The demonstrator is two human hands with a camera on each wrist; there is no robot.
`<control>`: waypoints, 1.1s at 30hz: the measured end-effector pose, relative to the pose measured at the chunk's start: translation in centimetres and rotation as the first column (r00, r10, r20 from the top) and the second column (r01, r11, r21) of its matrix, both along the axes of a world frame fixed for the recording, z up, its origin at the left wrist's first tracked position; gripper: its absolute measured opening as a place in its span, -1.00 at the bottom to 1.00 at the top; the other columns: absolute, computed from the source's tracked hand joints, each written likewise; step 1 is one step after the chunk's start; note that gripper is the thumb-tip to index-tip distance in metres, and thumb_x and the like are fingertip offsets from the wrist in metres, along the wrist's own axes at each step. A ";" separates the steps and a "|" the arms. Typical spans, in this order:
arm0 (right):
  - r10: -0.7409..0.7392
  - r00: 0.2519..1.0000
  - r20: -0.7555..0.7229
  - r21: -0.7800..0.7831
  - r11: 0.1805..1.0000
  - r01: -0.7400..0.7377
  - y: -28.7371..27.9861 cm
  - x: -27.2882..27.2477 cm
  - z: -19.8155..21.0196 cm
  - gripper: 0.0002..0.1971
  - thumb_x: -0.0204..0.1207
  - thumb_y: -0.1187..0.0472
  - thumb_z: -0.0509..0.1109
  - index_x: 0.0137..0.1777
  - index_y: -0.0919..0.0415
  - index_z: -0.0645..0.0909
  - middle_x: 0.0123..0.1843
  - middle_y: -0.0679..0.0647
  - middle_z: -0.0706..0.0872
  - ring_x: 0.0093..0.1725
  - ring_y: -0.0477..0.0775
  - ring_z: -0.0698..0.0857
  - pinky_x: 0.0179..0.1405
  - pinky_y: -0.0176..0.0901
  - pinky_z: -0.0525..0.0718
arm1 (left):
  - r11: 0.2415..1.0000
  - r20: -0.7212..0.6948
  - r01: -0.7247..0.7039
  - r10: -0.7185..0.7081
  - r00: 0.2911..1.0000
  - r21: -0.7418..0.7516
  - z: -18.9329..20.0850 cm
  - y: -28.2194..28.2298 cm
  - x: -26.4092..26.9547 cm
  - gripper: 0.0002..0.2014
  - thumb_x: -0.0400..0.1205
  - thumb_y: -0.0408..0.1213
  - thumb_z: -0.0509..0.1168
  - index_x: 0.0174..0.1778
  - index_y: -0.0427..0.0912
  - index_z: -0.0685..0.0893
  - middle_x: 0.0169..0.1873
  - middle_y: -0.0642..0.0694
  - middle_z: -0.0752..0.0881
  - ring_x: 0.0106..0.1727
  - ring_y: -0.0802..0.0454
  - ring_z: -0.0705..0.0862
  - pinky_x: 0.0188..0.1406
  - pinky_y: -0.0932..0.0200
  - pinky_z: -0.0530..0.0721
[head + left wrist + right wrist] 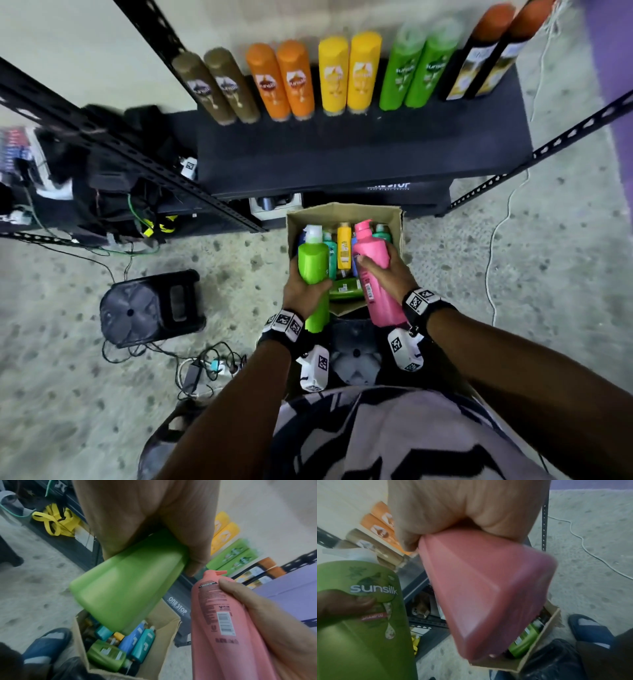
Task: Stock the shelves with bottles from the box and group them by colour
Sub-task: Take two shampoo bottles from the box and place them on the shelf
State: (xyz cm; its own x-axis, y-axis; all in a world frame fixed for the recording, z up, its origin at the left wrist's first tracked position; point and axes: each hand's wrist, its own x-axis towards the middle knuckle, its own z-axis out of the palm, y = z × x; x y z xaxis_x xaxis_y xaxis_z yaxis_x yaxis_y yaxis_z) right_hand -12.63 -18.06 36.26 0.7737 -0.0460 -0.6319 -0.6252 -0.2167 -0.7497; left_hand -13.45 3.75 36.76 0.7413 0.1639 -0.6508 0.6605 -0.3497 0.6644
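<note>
The left hand (306, 291) has its grip wrapped round a green pump bottle (313, 274), and the right hand (388, 274) has its grip wrapped round a pink pump bottle (373, 274); both bottles are held above the open cardboard box (394, 219), which stands on the floor in front of the shelf (359, 154).

On that shelf stand pairs in a row: brown bottles (215, 89), orange bottles (281, 82), yellow bottles (349, 73), green bottles (419, 70), then two dark bottles with orange caps (486, 54) at the right end; more bottles remain in the box, among them a yellow one (344, 246) and a green one lying flat (346, 289).

The step in hand looks to be carrying both bottles up to the shelf; to do it well, the green one should go just beside the green pair, in front of it if the row is too tight; the pink has no match in sight, so it wants a bare stretch of the front of the shelf where further pinks can join it.

Set one down at a time, base first and upright, and let go only once it stands; the pump heads make these top-heavy, probably, though blur in the wrist views hides how full they are; keep the elbows clear of the standing row, which could topple in a chain.
</note>
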 end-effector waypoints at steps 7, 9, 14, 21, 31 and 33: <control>-0.043 0.958 0.285 -0.009 0.999 0.048 0.2 2.4 6.5 -0.28 0.39 -0.36 0.48 0.52 -0.15 0.40 0.24 -0.06 0.75 0.14 -0.01 0.78 0.21 0.09 0.77 | 0.997 0.231 -0.070 0.074 0.970 -0.024 5.7 -0.1 1.4 -0.20 0.38 -0.17 0.64 0.53 0.15 0.45 0.02 0.20 0.77 0.07 0.15 0.76 -0.24 0.60 0.54; -0.045 0.935 0.351 -0.007 0.999 0.050 0.6 3.3 8.5 -0.26 0.36 -0.40 0.46 0.51 -0.23 0.40 0.23 -0.13 0.76 0.14 -0.08 0.78 0.24 0.09 0.75 | 0.994 0.312 -0.104 0.109 0.944 -0.034 7.7 -0.4 2.1 -0.17 0.34 -0.12 0.65 0.52 0.24 0.45 -0.01 0.30 0.75 0.01 0.42 0.72 -0.21 0.68 0.51; -0.038 0.837 0.546 -0.004 0.999 0.047 2.0 6.0 13.1 -0.28 0.41 -0.38 0.49 0.56 -0.37 0.33 0.25 -0.28 0.74 0.11 -0.22 0.78 0.18 -0.08 0.75 | 0.991 0.483 -0.120 0.131 0.866 -0.054 12.3 -0.6 4.4 -0.14 0.31 -0.10 0.61 0.53 0.28 0.41 0.07 0.18 0.76 0.06 0.30 0.73 -0.04 0.52 0.59; -0.028 0.671 0.741 0.022 1.000 0.017 3.7 9.9 19.6 -0.27 0.39 -0.45 0.46 0.55 -0.40 0.33 0.22 -0.49 0.71 0.12 -0.31 0.76 0.12 -0.32 0.69 | 0.986 0.667 -0.156 0.159 0.728 -0.064 18.7 0.5 8.0 -0.17 0.29 0.00 0.62 0.50 0.29 0.45 0.00 0.30 0.76 -0.03 0.36 0.73 -0.09 0.43 0.61; -0.031 0.395 0.918 0.104 0.981 -0.164 6.6 13.8 31.6 -0.21 0.53 -0.15 0.51 0.69 -0.11 0.23 0.44 -0.19 0.65 0.28 -0.11 0.75 0.26 -0.13 0.72 | 0.978 0.853 -0.114 0.208 0.479 -0.175 30.3 2.5 12.1 -0.19 0.29 -0.16 0.63 0.49 0.13 0.48 -0.01 0.04 0.80 -0.01 -0.09 0.81 0.04 -0.26 0.79; -0.018 0.325 0.945 0.082 0.980 -0.184 7.2 14.3 34.2 -0.19 0.53 -0.21 0.49 0.70 -0.12 0.20 0.43 -0.25 0.63 0.26 -0.15 0.74 0.24 -0.16 0.72 | 0.978 0.877 -0.095 0.210 0.432 -0.187 33.1 2.9 12.5 -0.20 0.31 -0.15 0.64 0.48 0.11 0.48 0.01 -0.02 0.79 0.02 -0.16 0.79 0.07 -0.31 0.78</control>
